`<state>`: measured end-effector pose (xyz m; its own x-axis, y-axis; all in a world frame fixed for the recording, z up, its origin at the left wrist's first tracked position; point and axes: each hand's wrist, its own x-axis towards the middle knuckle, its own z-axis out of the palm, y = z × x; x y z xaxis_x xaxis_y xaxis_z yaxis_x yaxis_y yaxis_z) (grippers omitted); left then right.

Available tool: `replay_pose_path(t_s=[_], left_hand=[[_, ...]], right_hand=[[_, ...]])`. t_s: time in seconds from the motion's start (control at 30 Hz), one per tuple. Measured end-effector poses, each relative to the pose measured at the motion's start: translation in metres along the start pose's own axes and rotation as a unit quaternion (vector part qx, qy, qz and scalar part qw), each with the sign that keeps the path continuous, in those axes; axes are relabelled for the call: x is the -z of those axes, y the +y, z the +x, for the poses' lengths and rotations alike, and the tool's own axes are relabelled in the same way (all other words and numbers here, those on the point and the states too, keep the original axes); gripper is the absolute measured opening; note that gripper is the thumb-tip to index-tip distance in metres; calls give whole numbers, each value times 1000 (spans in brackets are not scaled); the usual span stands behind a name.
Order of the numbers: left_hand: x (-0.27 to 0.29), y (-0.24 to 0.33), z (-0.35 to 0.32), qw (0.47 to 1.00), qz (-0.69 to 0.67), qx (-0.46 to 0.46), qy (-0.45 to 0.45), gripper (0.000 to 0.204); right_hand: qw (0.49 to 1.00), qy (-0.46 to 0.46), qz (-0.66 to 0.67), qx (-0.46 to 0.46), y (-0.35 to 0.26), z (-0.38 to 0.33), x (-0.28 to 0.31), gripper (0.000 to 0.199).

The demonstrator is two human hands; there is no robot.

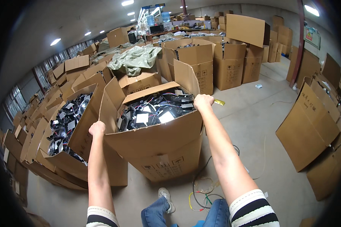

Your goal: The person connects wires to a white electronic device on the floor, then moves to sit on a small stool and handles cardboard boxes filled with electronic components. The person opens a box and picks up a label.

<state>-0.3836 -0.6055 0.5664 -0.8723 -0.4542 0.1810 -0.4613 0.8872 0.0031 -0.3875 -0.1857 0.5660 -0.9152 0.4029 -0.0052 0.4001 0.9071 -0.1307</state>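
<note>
A large open cardboard box (159, 151) stands in front of me, its flaps raised. It is filled with black plastic parts (155, 108) that carry white labels and thin coloured wires. My left hand (97, 128) is closed at the box's near left corner, by the left flap (111, 99). At the near right corner, my right hand (203, 101) is closed over the top edge. Both arms are stretched out. Just left of this box is another open box (81, 138), holding similar black parts, some with clear round lenses.
Cables (206, 193) lie on the floor near my right leg. More cartons (229, 68) stand behind, one topped by a pale green sheet (136, 58). Rows of boxes fill the left side; flattened and open cardboard (308, 125) leans at the right. A yellow wrapper (219, 102) lies on the floor.
</note>
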Motion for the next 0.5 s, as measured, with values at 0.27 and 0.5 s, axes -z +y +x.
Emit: replay_pose_path(t_s=[0.27,0.5], left_hand=[[1,0,0,1000,-13,12,-11,29],[-4,-1,4,1000,-4,8,-5,30]], right_hand=[[1000,5,-6,-3,-1,0,1,24],[1000,19,-11,1,-1,0,-1,24]])
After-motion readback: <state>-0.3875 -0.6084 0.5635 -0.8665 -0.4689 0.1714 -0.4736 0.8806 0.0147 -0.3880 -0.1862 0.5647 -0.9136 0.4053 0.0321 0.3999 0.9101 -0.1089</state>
